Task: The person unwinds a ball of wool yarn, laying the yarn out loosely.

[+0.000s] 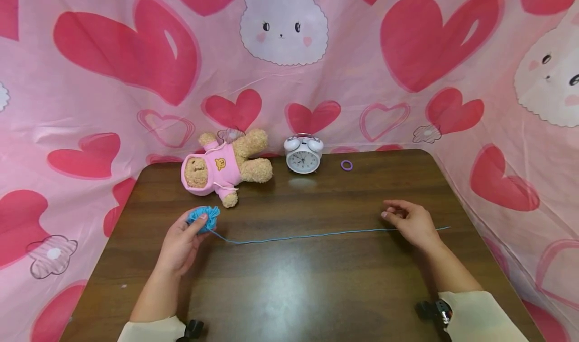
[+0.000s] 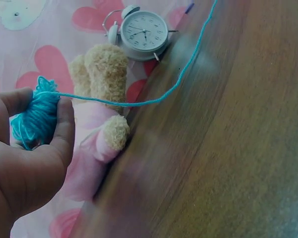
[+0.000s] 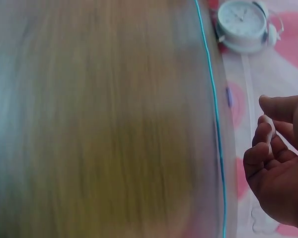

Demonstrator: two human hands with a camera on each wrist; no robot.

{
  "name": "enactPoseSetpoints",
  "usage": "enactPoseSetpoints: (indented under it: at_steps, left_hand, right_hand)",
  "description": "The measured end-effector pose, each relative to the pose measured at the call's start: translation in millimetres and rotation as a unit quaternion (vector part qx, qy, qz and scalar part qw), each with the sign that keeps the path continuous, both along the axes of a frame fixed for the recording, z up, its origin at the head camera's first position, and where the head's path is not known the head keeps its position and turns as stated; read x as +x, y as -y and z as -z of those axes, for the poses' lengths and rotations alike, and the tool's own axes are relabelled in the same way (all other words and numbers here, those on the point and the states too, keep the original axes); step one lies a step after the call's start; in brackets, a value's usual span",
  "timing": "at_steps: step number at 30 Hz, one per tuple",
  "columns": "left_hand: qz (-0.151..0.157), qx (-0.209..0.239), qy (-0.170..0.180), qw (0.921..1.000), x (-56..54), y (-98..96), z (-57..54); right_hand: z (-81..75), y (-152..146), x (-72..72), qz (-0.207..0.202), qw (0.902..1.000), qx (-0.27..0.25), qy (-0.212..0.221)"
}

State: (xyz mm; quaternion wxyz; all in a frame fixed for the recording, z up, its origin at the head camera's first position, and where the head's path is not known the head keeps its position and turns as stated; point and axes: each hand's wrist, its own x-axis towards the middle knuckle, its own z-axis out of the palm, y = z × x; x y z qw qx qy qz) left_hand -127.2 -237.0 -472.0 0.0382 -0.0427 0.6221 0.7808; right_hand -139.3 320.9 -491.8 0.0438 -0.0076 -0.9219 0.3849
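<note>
My left hand [image 1: 180, 246] pinches a small bundle of blue yarn [image 1: 210, 217] between thumb and fingers, over the left part of the table. In the left wrist view, the wound yarn [image 2: 37, 121] shows between the thumb and a finger. From the bundle a single strand [image 1: 289, 238] runs right across the tabletop and passes under my right hand [image 1: 417, 226]. The right wrist view has that hand [image 3: 280, 173] with fingers loosely bent and thumb apart from them, nothing between them. There the blue strand [image 3: 216, 109] lies clear of the fingers.
A teddy bear [image 1: 226, 166] in a pink hoodie lies on its back at the table's back left. Beside it stands a white alarm clock [image 1: 303, 162], then a purple ring [image 1: 346, 161]. A pink heart-print cloth [image 1: 353, 55] hangs behind the brown wooden table [image 1: 253, 291].
</note>
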Motion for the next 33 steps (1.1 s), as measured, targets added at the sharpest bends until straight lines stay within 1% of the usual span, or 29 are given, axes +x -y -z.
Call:
enactPoseSetpoints:
  at_steps: [5,9,17,22,27,33]
  left_hand:
    - [0.005,-0.011,0.008,0.9999,-0.9,-4.2,-3.3]
    - [0.01,-0.02,0.017,0.9996,-1.4,-9.8,-6.2]
    - [0.031,-0.032,0.034,0.9984,-5.3,-24.7,-10.4]
    - [0.035,-0.035,0.039,0.998,-7.5,-35.1,-13.1]
    - [0.038,-0.036,0.043,0.9977,-9.1,-44.7,-12.7]
    - [0.048,-0.031,0.032,0.9978,-10.2,-55.7,-10.9]
  right_hand:
    - [-1.5,25,-5.4,-0.014,0.9991,-0.035,0.017]
    - [0.5,45,-8.3,-0.026,0.9975,-0.06,0.026]
    - [4.2,84,-11.2,-0.058,0.9924,-0.106,0.025]
    - [3.8,107,-12.2,-0.081,0.9894,-0.119,0.019]
    - [5.5,127,-12.5,-0.099,0.9868,-0.127,0.017]
    - [7.5,157,-11.8,-0.124,0.9813,-0.145,0.024]
